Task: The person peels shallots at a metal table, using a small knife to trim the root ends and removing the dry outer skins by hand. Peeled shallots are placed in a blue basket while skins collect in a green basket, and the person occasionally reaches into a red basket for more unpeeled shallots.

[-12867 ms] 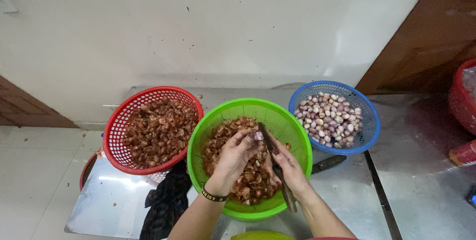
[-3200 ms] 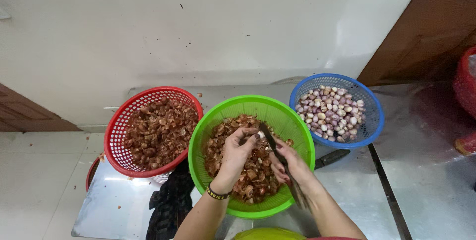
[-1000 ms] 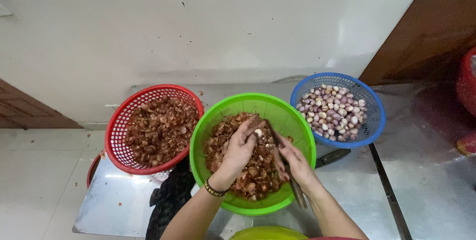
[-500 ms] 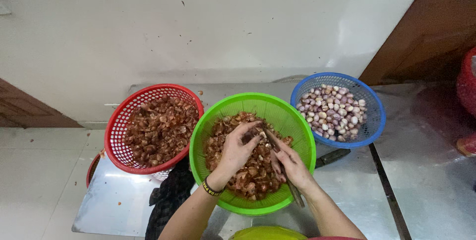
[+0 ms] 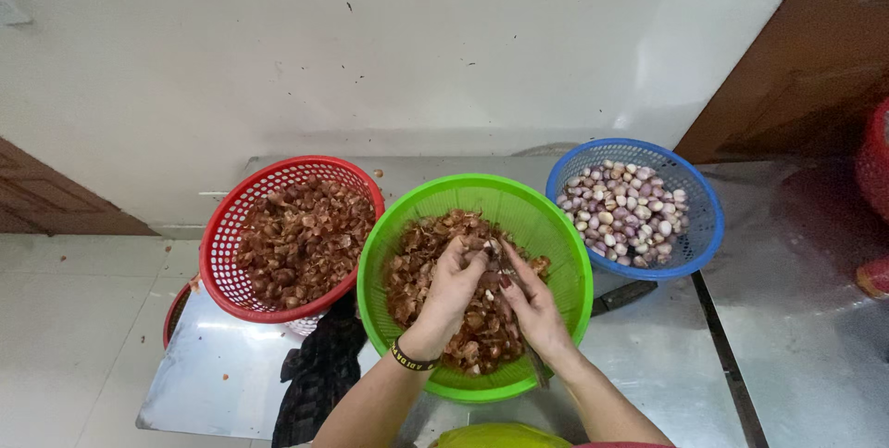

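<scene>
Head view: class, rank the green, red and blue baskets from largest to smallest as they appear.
1. Green basket, though it sits nearest the camera, which may flatter it.
2. Red basket and blue basket look about alike; I would not rank them.

Plain white wall (image 5: 389, 50), pale tiled floor (image 5: 65, 337), steel table (image 5: 796, 318), brown wooden door (image 5: 796, 59).

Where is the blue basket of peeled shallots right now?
The blue basket sits on the metal table at upper right, beside the green basket.

Red basket (image 5: 243, 226) of brown skins, blue basket (image 5: 708, 226) of peeled shallots (image 5: 622, 215), dark cloth (image 5: 319, 369) on steel table (image 5: 648, 355).
</scene>
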A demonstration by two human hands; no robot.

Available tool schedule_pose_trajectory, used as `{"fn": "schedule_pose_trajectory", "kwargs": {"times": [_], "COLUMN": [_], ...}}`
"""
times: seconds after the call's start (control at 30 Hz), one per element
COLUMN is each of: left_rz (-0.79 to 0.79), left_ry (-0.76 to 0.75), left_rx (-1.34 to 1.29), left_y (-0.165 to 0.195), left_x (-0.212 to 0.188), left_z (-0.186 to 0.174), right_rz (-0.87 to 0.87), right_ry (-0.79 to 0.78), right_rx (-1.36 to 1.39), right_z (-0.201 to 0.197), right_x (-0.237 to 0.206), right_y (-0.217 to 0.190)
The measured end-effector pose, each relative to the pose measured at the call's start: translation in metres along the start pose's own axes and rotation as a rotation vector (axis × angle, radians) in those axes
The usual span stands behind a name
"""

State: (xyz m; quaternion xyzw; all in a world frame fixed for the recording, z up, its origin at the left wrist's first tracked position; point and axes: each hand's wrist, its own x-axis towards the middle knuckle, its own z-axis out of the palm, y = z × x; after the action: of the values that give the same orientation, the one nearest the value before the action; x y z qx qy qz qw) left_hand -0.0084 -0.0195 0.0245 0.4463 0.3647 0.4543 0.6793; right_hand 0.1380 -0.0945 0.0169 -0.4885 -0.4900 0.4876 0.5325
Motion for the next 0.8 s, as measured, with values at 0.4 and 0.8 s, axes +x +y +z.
{"fn": "schedule_pose_trajectory", "kwargs": {"times": [0.4,0.8], "left_rz": [0.185,0.055], "left_ry": [-0.006,-0.126], "left_rx": [0.060,-0.080], "left_y": [0.007,-0.002], "left_x": [-0.007,0.009], "left_z": [0.005,-0.006], "right_rz": [0.105,0.333], "right_ry": [0.010,-0.226], "right_rx": [0.130,0.931], "right_z": [-0.010,-0.020], "right_x": [0.001,0.003], "right_y": [-0.006,0.013]}}
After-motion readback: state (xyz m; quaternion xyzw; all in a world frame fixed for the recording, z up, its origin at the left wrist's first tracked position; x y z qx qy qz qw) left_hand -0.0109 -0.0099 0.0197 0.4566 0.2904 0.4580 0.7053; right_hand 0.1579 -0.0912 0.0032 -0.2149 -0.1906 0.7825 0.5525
